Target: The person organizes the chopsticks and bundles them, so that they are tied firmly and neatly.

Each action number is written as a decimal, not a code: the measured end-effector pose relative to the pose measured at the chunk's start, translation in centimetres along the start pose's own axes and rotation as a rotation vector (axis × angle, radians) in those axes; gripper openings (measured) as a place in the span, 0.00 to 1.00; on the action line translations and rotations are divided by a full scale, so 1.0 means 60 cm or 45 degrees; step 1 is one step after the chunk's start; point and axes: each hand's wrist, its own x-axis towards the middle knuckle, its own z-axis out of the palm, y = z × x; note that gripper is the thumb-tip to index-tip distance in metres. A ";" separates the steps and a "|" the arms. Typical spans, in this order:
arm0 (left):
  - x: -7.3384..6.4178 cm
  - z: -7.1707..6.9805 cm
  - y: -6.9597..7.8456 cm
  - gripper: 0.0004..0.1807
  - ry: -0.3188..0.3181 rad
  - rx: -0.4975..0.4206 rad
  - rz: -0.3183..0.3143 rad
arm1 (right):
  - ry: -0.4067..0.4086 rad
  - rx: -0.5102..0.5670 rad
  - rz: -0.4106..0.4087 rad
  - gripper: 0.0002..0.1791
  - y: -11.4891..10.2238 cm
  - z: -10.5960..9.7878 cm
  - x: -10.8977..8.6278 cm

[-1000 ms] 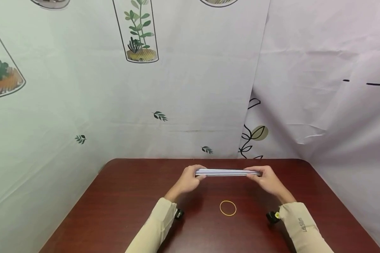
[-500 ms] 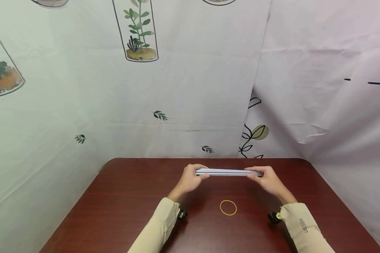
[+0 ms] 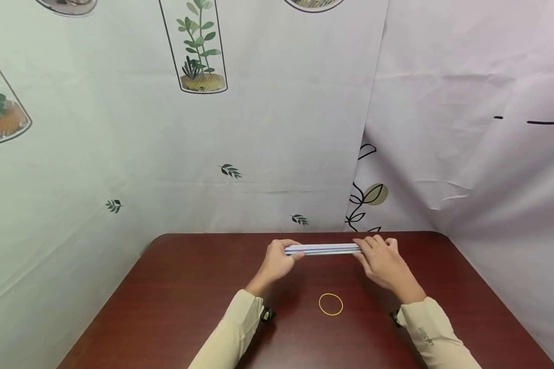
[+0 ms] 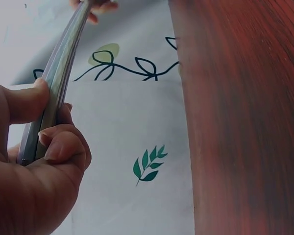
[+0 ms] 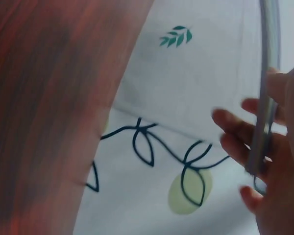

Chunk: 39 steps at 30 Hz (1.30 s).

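A thin layered stack of flat pale pieces (image 3: 323, 249) is held up level over the far part of the table, seen edge-on; its broad face is hidden. My left hand (image 3: 277, 260) pinches its left end, the thumb (image 4: 32, 103) on one side and curled fingers on the other, as the left wrist view shows. Around the right end is my right hand (image 3: 382, 264), fingers over the top and thumb at the near side. In the right wrist view that hand (image 5: 279, 142) is blurred, with the stack running between thumb and spread fingers. A yellow rubber band (image 3: 330, 304) lies between my forearms.
The dark red-brown wooden table (image 3: 189, 297) reaches back to a pale cloth wall (image 3: 277, 133) printed with plants. Another cloth sheet (image 3: 503, 215) hangs in folds along the right side. Both wrists carry small black cameras (image 3: 267, 314) below cream sleeves.
My right hand has shifted its grip inward and turned, with more of its back and fingers now over the stack's right end. The left hand keeps its hold; the rubber band stays put.
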 end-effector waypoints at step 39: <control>0.003 -0.038 0.032 0.14 -0.310 0.202 0.070 | 0.801 -0.224 -0.288 0.30 -0.026 0.045 0.043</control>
